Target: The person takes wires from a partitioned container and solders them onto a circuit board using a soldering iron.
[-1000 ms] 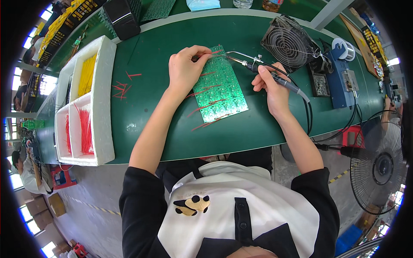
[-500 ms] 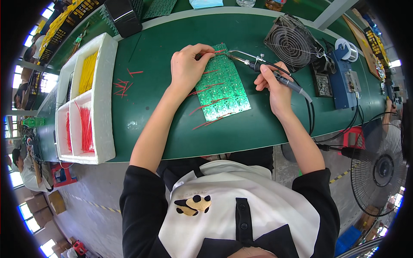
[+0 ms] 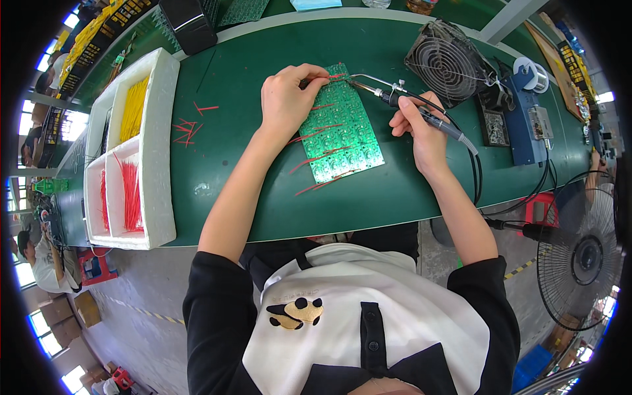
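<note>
A green circuit board [image 3: 352, 125] lies on the green bench, with several red wires [image 3: 324, 155] across it and sticking out past its left edge. At the board's far end my left hand [image 3: 289, 97] pinches a red wire [image 3: 336, 76] between thumb and fingers. My right hand [image 3: 423, 129] grips a soldering iron [image 3: 431, 119] like a pen. A thin metal tube runs along the iron, and its tip meets the board close to the pinched wire's end. Whether tip and wire touch is too small to tell.
On the left stands a white foam box [image 3: 158, 164] with yellow wires [image 3: 135, 110] and red wires [image 3: 131, 196]. Loose red wire pieces [image 3: 187, 130] lie beside it. A square black fan [image 3: 444, 66], a blue soldering station [image 3: 526, 128] and a solder spool [image 3: 530, 76] stand right.
Hardly anything differs. Both hands keep their grips and places, and the iron's tip stays at the board's far end.
</note>
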The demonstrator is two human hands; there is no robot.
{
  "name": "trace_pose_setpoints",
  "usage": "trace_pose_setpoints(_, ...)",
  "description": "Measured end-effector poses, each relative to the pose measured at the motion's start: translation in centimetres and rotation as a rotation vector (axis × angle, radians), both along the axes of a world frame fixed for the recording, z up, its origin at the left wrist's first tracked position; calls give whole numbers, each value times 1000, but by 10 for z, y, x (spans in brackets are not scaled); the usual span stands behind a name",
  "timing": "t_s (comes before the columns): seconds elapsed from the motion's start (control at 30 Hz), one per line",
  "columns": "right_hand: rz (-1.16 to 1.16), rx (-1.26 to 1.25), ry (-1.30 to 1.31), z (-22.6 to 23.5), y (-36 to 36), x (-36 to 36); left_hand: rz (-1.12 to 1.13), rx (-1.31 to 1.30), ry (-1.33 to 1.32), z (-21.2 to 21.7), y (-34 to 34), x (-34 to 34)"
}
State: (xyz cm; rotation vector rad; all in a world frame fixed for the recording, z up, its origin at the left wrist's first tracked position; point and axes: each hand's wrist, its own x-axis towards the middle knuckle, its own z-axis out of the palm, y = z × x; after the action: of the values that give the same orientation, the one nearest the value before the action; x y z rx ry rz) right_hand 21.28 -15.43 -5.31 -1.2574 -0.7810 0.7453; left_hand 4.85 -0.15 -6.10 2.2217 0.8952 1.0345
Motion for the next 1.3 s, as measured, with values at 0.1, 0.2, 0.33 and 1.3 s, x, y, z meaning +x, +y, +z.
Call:
trace_pose_setpoints(0.1,-2,-15,-23,0,0,0,2,2,11,0,0,0)
trace_pose_setpoints(0.2,-9,9,-4,-1,0,1,-6,40,28,1,0,0)
trace_pose_setpoints(0.33,-35,51,27,-1,1,1,-4,27,20,-1,1,0)
trace_pose_setpoints(1.3,-204,49,266,2,-34,-20,-27,177,166,26,-20,-17)
